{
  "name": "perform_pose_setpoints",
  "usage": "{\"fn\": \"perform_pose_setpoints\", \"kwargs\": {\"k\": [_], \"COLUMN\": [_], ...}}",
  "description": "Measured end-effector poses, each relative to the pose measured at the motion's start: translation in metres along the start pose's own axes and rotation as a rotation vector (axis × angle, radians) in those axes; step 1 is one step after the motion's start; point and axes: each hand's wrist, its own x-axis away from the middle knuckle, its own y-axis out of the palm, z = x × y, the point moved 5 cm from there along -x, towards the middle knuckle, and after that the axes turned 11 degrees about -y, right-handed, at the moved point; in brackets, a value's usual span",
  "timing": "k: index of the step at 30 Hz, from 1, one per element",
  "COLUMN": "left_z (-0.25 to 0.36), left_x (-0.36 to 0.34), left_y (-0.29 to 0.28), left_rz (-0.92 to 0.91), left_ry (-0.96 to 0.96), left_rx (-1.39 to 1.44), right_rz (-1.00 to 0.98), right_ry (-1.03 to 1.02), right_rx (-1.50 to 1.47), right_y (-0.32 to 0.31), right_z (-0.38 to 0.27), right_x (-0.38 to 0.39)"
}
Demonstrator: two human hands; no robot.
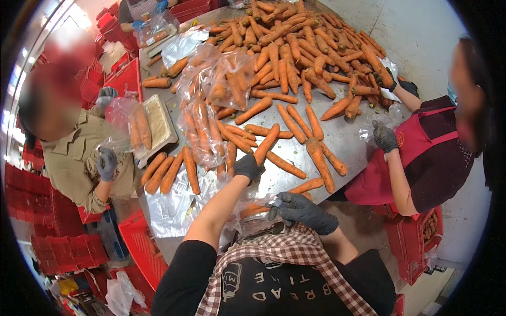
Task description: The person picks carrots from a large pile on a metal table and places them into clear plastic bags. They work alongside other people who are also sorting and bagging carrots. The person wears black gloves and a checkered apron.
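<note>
My left hand point(249, 167), in a dark glove, is closed around the lower end of a carrot point(268, 142) that points away from me over the table. Close to my body, my right hand point(307, 211), gloved too, pinches the edge of a clear plastic bag point(243, 225). An orange carrot point(254, 210) shows through the film of this bag. Loose carrots point(319, 164) lie on the metal table just beyond my hands. Filled clear bags of carrots point(203, 131) rest to the left of my left hand.
A big carrot heap point(300, 45) covers the table's far part. At left, a gloved person holds a bagged portion point(140, 126) by a scale point(161, 120). Another person at right holds a carrot and a clear bag point(373, 129). Red crates point(138, 247) stand beside the table.
</note>
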Motion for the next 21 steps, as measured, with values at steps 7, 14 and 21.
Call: {"fn": "perform_pose_setpoints", "kwargs": {"k": [7, 14, 21], "left_z": [-0.019, -0.030, -0.037], "left_x": [0.005, 0.086, 0.136], "left_y": [0.011, -0.054, -0.082], "left_rz": [-0.835, -0.564, -0.144], "left_ry": [-0.041, 0.316, 0.355], "left_rx": [1.507, 1.456, 1.126], "right_rz": [0.056, 0.161, 0.043], "right_ry": [0.049, -0.255, -0.150], "right_rx": [-0.043, -0.020, -0.005], "right_y": [0.002, -0.013, 0.004], "right_z": [0.002, 0.023, 0.011], "right_x": [-0.015, -0.065, -0.078]}}
